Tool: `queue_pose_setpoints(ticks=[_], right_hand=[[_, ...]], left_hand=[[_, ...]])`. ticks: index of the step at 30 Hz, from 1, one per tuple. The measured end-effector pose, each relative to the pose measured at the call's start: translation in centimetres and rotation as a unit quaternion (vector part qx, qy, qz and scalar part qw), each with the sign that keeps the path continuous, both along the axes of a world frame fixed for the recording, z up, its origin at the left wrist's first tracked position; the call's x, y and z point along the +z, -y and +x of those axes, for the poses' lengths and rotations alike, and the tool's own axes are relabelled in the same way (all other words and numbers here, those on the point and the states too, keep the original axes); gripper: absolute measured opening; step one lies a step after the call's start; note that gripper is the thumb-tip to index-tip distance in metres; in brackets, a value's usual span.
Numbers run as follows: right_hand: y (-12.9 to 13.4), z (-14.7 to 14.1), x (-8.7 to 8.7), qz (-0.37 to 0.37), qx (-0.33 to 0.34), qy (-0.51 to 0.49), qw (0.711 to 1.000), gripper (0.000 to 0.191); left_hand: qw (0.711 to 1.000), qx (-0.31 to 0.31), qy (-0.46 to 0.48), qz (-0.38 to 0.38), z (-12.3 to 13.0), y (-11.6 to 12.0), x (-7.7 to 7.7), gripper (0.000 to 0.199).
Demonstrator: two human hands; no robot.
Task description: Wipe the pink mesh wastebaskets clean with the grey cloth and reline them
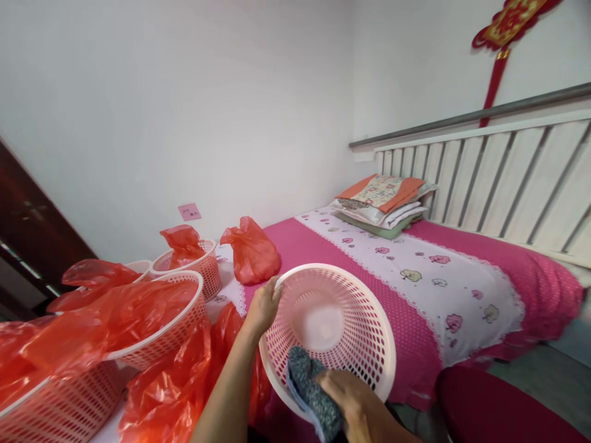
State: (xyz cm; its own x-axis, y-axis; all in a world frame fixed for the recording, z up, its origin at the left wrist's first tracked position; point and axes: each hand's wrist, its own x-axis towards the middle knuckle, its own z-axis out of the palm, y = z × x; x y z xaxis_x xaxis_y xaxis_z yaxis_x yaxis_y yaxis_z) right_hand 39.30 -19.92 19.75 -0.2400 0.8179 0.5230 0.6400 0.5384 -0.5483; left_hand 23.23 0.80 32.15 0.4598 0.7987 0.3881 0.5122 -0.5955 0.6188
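A pale pink plastic basket (323,323) with perforated sides is tilted toward me at the bed's near edge. My left hand (266,303) grips its rim at the upper left, fingers closed over the edge. In my right hand (346,397) is a dark grey-green cloth (310,384), bunched and pressed against the lower inner side and rim of the basket. The inside of the basket holds nothing else that I can see. Just beyond my left hand, a knotted red plastic bag (252,252) rests on the bed.
Several pink baskets (203,295) draped with red plastic bags stand at left. Loose red plastic (170,381) lies beside my left forearm. Folded bedding (383,200) is stacked near the white headboard (489,181). A dark red round stool seat (494,409) is at lower right.
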Motion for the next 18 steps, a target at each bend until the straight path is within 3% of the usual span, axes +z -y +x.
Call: queue_pose_setpoints(ticks=[3,6,7,10,13,16,18], right_hand=[[0.4,1.1,1.8,-0.06,-0.03,-0.088,0.994,0.055],[0.0,1.9,2.4,-0.137,-0.063,-0.202,0.968,0.045],[-0.3,2.1,2.3,-0.161,-0.078,-0.244,0.953,0.039],[-1.2,2.8,2.1,-0.215,-0.125,-0.357,0.901,0.043],[-2.0,3.1,2.0,-0.251,-0.146,-0.477,0.829,0.055],[-3.2,2.9,1.9,-0.281,-0.14,-0.621,0.718,0.061],[-4.5,2.7,2.0,-0.282,-0.139,-0.682,0.661,0.06]], left_hand=[[0.998,0.039,-0.038,-0.029,-0.7,-0.2,0.3,0.012],[0.997,0.063,-0.031,-0.04,-0.8,0.0,0.1,0.009],[0.998,0.05,-0.016,-0.047,-0.7,0.2,0.0,0.005],[0.995,-0.039,0.053,-0.082,-0.1,0.7,-0.2,0.033],[0.983,-0.094,0.111,-0.113,0.5,1.0,-0.1,0.053],[0.976,-0.098,0.121,-0.152,0.8,1.2,-0.2,0.063],[0.971,-0.1,0.125,-0.176,0.9,1.3,-0.2,0.067]])
